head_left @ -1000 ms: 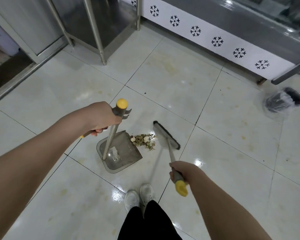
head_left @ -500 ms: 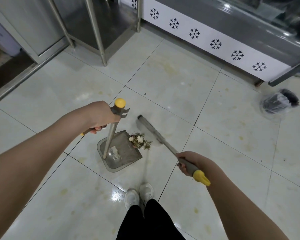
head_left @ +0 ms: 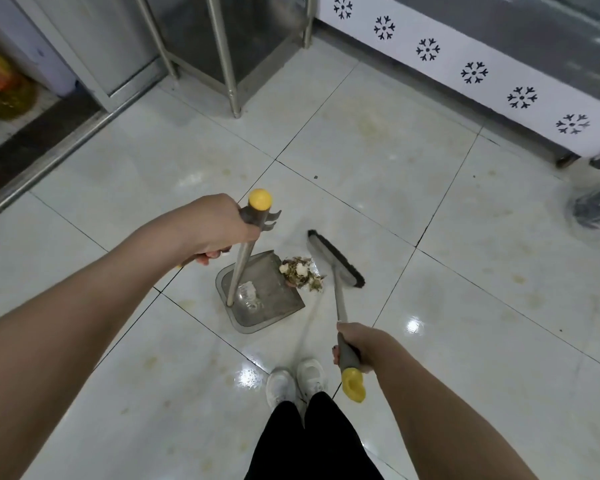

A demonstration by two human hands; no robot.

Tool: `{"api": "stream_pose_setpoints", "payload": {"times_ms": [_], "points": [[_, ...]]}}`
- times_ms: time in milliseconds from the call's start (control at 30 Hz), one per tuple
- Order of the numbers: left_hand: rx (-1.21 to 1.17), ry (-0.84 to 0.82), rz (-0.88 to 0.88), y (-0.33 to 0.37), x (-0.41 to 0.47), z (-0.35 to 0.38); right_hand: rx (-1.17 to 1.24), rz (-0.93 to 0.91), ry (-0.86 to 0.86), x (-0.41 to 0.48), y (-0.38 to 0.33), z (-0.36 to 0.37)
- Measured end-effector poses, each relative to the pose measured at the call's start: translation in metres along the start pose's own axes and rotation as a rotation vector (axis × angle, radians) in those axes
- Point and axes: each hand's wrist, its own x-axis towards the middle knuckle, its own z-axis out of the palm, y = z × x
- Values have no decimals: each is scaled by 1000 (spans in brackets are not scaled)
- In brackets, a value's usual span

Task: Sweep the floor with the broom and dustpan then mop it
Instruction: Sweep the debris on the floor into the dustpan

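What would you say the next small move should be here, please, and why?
Probably a short stroke of the broom toward the dustpan. The pile of debris lies at the pan's open edge, mostly on the tile, with the bristles just beyond it. The left hand holds the pan's handle and the right hand grips the broom.

There is one broom [head_left: 336, 263] and one dustpan [head_left: 262, 292]. One pile of debris [head_left: 302, 273] lies at the pan's edge. Two hands are in view, the left hand [head_left: 219, 228] and the right hand [head_left: 364, 346], and two white shoes [head_left: 297, 381]. Two yellow caps [head_left: 260, 199] end the handles. Six snowflake marks [head_left: 474, 72] show on the white panel [head_left: 534, 77]. Three metal legs [head_left: 222, 57] stand behind. One dark wrapped object [head_left: 598, 211], perhaps a bag, lies at right.
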Motion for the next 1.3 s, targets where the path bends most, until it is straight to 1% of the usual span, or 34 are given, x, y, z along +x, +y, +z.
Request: {"api": "stream_pose_setpoints", "payload": {"times_ms": [167,267,333,433,533,700,800,967,1100,1200,1300], "points": [[-15,-2,-8,-11,-1,1,-99,12,-118,-17,7,52],[-13,1,-12,-16,-2,1,16,55,-214,-26,14,77],[-12,-5,6,-15,-2,3,90,82,-242,-33,15,82],[-19,-16,34,-8,-2,4,165,122,-284,-41,14,73],[-20,-11,30,-7,-3,-1,168,141,-325,-51,7,52],[-19,-9,23,-7,-4,-5,215,197,-420,-74,-41,-26],[-30,-21,48,-3,-4,-2,168,218,-374,-87,-62,-61],[-19,-6,36,-5,-4,-1,97,108,-242,-87,-66,-68],[-14,0,4,-13,-5,-2,39,-18,-121,-69,-57,-48],[-8,-2,2,-19,-6,0,156,6,-80,-49,-45,-18],[1,5,18,-19,-6,3,66,2,-109,-37,-29,16]]}}
